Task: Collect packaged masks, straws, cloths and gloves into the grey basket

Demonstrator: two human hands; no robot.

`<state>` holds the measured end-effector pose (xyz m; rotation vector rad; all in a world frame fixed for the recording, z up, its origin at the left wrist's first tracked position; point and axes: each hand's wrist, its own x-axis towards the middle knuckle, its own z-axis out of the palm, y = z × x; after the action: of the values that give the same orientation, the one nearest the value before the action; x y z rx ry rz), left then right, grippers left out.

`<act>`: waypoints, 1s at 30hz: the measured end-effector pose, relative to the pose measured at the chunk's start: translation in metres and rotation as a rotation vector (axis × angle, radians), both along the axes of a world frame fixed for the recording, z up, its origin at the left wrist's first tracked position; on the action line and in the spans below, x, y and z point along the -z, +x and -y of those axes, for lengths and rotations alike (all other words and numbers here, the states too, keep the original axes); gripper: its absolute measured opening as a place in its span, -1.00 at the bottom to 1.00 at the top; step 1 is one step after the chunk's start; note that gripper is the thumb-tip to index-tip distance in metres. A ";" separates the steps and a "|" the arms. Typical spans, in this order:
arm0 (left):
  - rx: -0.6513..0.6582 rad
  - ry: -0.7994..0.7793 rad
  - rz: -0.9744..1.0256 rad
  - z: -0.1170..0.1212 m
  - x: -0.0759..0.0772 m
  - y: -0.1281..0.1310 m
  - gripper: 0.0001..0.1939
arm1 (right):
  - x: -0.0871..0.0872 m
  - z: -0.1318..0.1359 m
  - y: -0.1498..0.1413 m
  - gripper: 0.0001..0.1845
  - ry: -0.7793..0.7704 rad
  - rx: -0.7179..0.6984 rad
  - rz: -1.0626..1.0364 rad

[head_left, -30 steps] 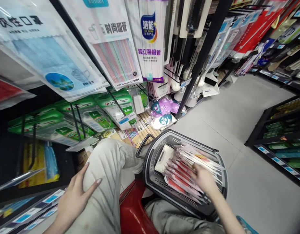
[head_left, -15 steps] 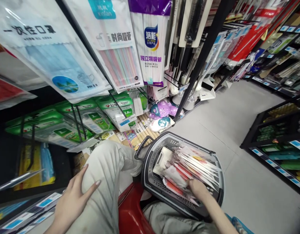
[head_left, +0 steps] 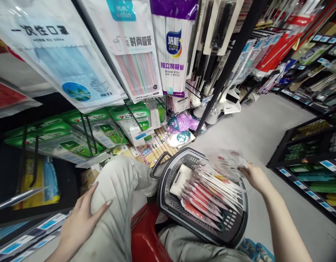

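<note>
My left hand (head_left: pixel 82 214) rests on my left knee, thumb and fingers spread, holding nothing. At the right rim of the dark grey shopping basket (head_left: pixel 168 202), my right hand (head_left: pixel 251 176) pinches the edge of a clear plastic packet (head_left: pixel 228 160), blurred by motion, with small red marks. That packet hangs over the basket's far right side. Inside the basket, a row of thin clear packets with red and white contents (head_left: pixel 200 200) leans together. More white packets (head_left: pixel 222 185) stand beside them, and a cream-coloured box (head_left: pixel 181 180) lies at the left end.
A red stool (head_left: pixel 146 236) is beneath me. Ahead hang mask packs (head_left: pixel 80 69), straw packs (head_left: pixel 137 69) and green-topped blister packs (head_left: pixel 113 133) on hooks. A black shelf post (head_left: pixel 230 54) rises beyond the basket. Across the grey floor (head_left: pixel 244 127) stands another shelf (head_left: pixel 307 160).
My right hand has come up out of the basket and moved right, bringing a clear packet with it. The red packets inside now show uncovered. My left hand has stayed on the knee.
</note>
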<state>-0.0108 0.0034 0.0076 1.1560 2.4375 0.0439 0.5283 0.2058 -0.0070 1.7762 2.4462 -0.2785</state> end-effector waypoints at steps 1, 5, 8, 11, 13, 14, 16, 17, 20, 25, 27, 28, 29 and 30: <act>0.005 0.006 0.000 0.000 -0.001 0.000 -0.29 | 0.011 0.000 -0.005 -0.73 -0.053 0.018 0.081; 0.024 0.007 0.001 -0.001 -0.004 0.001 -0.31 | 0.060 0.005 -0.022 -0.72 -0.237 0.091 0.357; 0.032 0.018 -0.011 -0.001 -0.003 0.003 -0.31 | 0.091 0.009 -0.029 -0.68 -0.254 0.097 0.402; 0.032 0.034 -0.028 -0.002 -0.001 0.003 -0.31 | 0.105 0.011 -0.030 -0.67 -0.173 0.088 0.421; 0.027 0.016 -0.026 -0.003 -0.002 0.004 -0.31 | 0.107 0.011 -0.025 -0.69 -0.101 0.083 0.425; 0.025 0.005 -0.022 -0.004 -0.003 0.004 -0.31 | 0.107 0.009 -0.022 -0.70 -0.078 0.077 0.423; 0.026 -0.013 -0.017 -0.005 -0.004 0.005 -0.31 | 0.107 0.006 -0.015 -0.73 -0.082 0.039 0.407; 0.024 -0.018 -0.018 -0.005 -0.005 0.005 -0.31 | 0.107 0.004 -0.012 -0.74 -0.100 0.007 0.393; 0.020 -0.021 -0.026 -0.003 -0.005 0.005 -0.32 | 0.111 -0.002 -0.008 -0.74 -0.140 -0.090 0.345; 0.022 -0.005 -0.035 -0.003 -0.001 0.005 -0.32 | 0.124 -0.008 -0.008 -0.73 -0.141 -0.122 0.304; 0.015 -0.006 -0.038 -0.003 0.000 0.005 -0.32 | 0.130 -0.010 -0.005 -0.75 -0.161 -0.092 0.300; 0.014 -0.006 -0.039 -0.003 0.001 0.004 -0.32 | 0.133 -0.011 -0.002 -0.75 -0.169 -0.073 0.296; 0.014 -0.002 -0.040 -0.003 0.001 0.004 -0.31 | 0.134 -0.012 0.000 -0.74 -0.176 -0.059 0.288; 0.016 0.004 -0.044 -0.003 0.002 0.004 -0.31 | 0.136 -0.013 0.002 -0.74 -0.182 -0.049 0.275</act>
<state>-0.0071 0.0068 0.0059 1.1901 2.4669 0.0183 0.5303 0.2185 -0.1427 1.5623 2.1945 -0.2276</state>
